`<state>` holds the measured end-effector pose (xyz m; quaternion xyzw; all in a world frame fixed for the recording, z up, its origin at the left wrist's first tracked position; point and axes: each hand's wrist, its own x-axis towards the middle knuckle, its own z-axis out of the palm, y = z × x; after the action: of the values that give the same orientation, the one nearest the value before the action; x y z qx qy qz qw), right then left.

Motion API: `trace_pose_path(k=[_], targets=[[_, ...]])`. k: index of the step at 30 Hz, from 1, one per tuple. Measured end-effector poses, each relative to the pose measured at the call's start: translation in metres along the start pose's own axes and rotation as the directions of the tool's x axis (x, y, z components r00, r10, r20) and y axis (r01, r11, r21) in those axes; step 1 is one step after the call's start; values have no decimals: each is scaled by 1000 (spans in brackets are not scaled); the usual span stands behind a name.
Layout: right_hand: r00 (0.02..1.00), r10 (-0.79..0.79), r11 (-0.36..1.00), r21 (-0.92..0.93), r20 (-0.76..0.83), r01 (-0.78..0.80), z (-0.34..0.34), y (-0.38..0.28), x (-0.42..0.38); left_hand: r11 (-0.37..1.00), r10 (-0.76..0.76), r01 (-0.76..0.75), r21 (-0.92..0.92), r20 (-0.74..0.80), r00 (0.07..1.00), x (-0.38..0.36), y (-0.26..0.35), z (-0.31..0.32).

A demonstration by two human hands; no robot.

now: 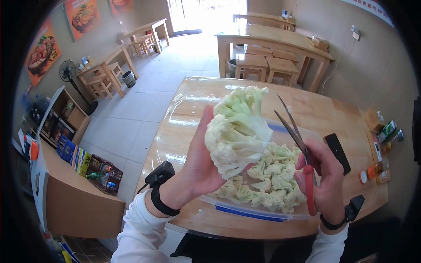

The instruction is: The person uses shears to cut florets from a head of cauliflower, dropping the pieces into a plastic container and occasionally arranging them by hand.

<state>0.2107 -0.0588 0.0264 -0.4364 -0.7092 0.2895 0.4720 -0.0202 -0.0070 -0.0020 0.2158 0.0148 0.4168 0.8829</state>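
A large piece of cauliflower (234, 136) rests in my left hand (197, 162), raised above the table with its cut stem side turned to the right. My right hand (324, 175) grips a pair of scissors (308, 184) by the red handles. Their blades are slightly apart and point up and left, short of the cauliflower. Below both hands, a clear plastic container (210, 199) with blue clips holds many cut cauliflower florets (276, 179). My left hand and the held piece hide part of the container.
The container stands on a wooden table (175, 131). A black phone (337, 153) lies right of my right hand. Jars and a tissue box (374, 120) line the table's right edge. Beyond are wooden tables (272, 37) and stools; a counter (83, 201) stands at left.
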Motion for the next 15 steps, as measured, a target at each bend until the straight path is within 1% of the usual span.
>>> trace_pose_path(k=[1,2,3,4,5,7,9,11,12,15], targets=[[1000,-25,998,-60,18,26,-1,0,-1,999,20,-19,-43,8,1000,-1,0,-1],[1000,-10,998,-64,15,11,-1,-2,-1,999,27,-26,-39,9,1000,-2,-1,1],[1000,-16,998,-62,19,18,-2,-2,0,996,89,-88,16,-121,989,-2,-2,5],[998,-22,995,-100,62,28,-4,-1,0,987,156,-141,76,-247,956,-3,-4,7],[994,-25,990,-139,105,39,-6,-2,0,986,160,-146,76,-246,956,-3,-3,7],[992,-37,986,-154,121,56,-7,-5,1,991,134,-135,-15,-69,989,-4,-2,6],[989,-44,984,-168,141,68,-11,-7,0,988,144,-148,-34,-99,985,-2,-3,6],[964,-31,978,-193,263,84,-17,-9,1,952,246,-183,244,-261,933,0,-3,9],[964,-29,978,-193,265,83,-16,-9,1,953,247,-184,242,-262,933,-1,-4,10],[961,-5,982,-182,277,57,-12,-8,1,829,414,-269,491,-215,884,-3,-7,12]])
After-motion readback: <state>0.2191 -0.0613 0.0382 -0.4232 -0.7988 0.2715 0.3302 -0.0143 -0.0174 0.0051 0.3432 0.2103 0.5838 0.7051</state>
